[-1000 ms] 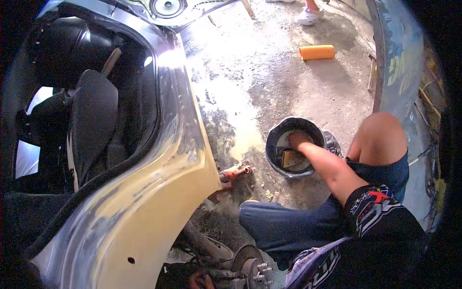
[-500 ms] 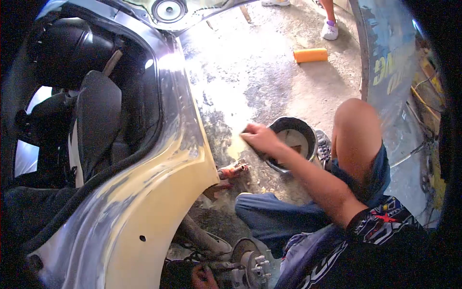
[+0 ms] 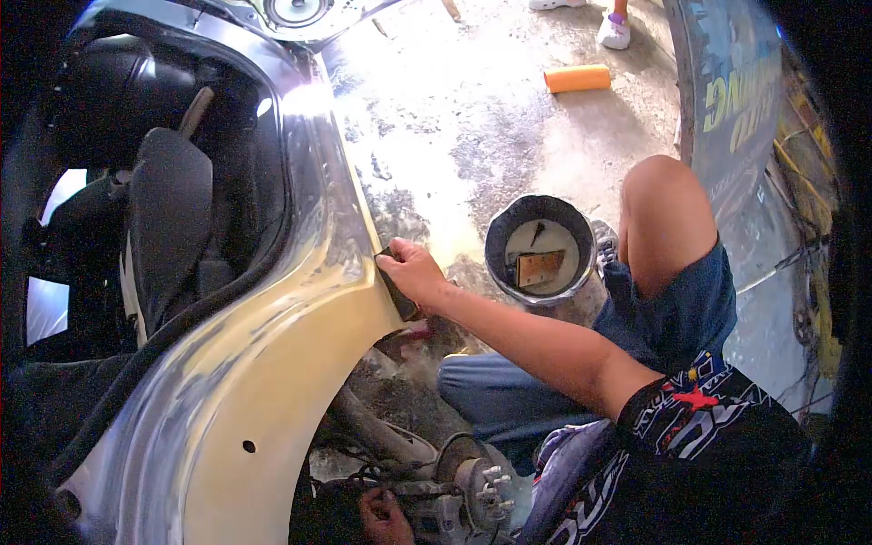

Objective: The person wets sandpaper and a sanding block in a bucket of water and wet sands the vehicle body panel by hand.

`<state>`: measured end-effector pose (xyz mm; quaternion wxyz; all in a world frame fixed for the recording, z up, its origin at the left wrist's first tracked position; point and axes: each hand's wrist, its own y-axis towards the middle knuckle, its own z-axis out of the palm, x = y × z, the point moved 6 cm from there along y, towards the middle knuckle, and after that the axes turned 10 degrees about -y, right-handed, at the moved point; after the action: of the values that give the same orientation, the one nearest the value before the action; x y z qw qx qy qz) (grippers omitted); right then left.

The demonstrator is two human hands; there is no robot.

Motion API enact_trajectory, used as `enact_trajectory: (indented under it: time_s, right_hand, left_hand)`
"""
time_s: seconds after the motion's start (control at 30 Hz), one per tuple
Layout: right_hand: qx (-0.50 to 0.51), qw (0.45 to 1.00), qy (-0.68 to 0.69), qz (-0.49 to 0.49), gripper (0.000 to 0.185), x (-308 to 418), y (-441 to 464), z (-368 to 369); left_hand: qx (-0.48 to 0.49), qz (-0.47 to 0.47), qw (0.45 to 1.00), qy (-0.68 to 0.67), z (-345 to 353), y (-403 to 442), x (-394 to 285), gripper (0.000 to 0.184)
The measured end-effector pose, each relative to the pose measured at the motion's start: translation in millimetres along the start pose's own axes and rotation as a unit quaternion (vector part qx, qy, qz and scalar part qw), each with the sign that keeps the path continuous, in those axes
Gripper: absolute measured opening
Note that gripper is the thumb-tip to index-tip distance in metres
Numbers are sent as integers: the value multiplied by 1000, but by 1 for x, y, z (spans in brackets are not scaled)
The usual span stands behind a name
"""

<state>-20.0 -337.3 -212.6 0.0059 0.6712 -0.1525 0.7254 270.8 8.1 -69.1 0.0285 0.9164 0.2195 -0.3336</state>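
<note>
My right hand (image 3: pixel 413 272) grips a dark flat pad (image 3: pixel 397 292) by its upper end, at the edge of the car's yellowish body panel (image 3: pixel 272 400). Low in the view, in shadow beside the wheel hub (image 3: pixel 477 486), is my left hand (image 3: pixel 386 518). Its fingers look curled, and what they hold, if anything, cannot be made out. A black bucket (image 3: pixel 498 238) stands on the floor to the right of my right hand. It holds cloudy liquid and a brown rectangular block (image 3: pixel 542 271).
An orange cylinder (image 3: pixel 578 78) lies on the concrete floor. Another person's shoe (image 3: pixel 614 32) shows at the top. My bent knee (image 3: pixel 668 204) rises right of the bucket. A blue painted panel with lettering (image 3: pixel 727 136) stands at the right. The car's open doorway is at the left.
My right hand has come out of the bucket and moved left to the panel edge with the dark pad. My left hand stays low by the hub. The view has shifted slightly.
</note>
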Motion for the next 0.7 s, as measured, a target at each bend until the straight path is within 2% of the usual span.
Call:
enact_trajectory:
  time_s: [0.13,0.33,0.43,0.47,0.57,0.63,0.67,0.7]
  right_hand:
    - [-41,999,-21,-4,27,5,19,4]
    - [-23,995,-87,-45,32,18,1,-7]
    - [-54,991,-107,-57,34,21,33,-3]
    - [-29,991,-115,-63,33,20,36,-5]
    - [-33,987,-145,-67,32,-6,38,-49]
    - [-49,967,-245,-56,31,-36,30,-111]
    - [-40,926,-365,-87,33,-49,27,-142]
    - [-11,885,-464,-32,37,-54,15,-171]
  left_hand:
    - [4,3,1000,-7,1,-2,1,24]
    - [-15,17,999,49,3,-2,-17,29]
    - [-12,37,997,68,1,-4,-22,30]
    - [-9,47,997,68,1,-2,-23,30]
    - [-43,15,994,98,-4,-3,15,33]
    - [-29,-6,999,27,-6,-1,32,31]
    - [-19,-16,1000,-8,-6,-1,37,29]
    - [-20,-14,1000,7,-7,-1,33,28]
